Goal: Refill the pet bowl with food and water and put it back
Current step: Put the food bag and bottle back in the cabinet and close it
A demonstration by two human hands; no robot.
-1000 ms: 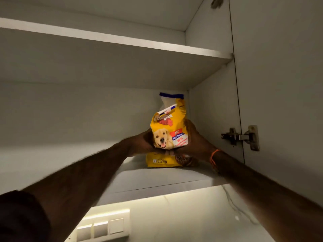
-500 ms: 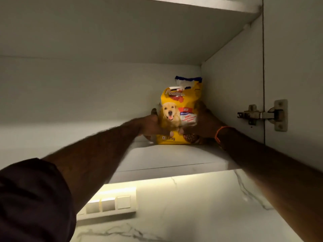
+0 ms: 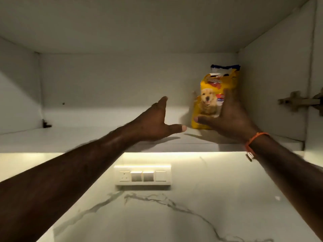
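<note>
Where the cabinet shelf [image 3: 104, 137] meets the right side wall, near its back right corner, a yellow dog food bag [image 3: 212, 95] stands upright, puppy picture facing out, blue-and-white top folded over. Bag sits on the shelf, close against the right wall.

Right hand [image 3: 227, 119]: fingers straight and spread, thumb pointing left across the bag's lower front. Palm overlaps the bag's right front face; whether it touches the bag or sits just off it cannot be told. Nothing gripped. Orange thread band [image 3: 252, 142] on the right wrist.

Left hand [image 3: 157, 123]: flat and spread, thumb out toward the bag, fingers pointing up and back. Apart from the bag, to its left, over the shelf's front edge. Holding nothing.

Both forearms reach up from the lower corners of view.

Cabinet interior white, with a small dark spot on the back panel at left. Metal hinge [image 3: 297, 102] on the right wall. Below the shelf's front edge, a lit strip; under it a white switch plate [image 3: 142, 175] set in a marble-veined wall panel [image 3: 174, 215].
</note>
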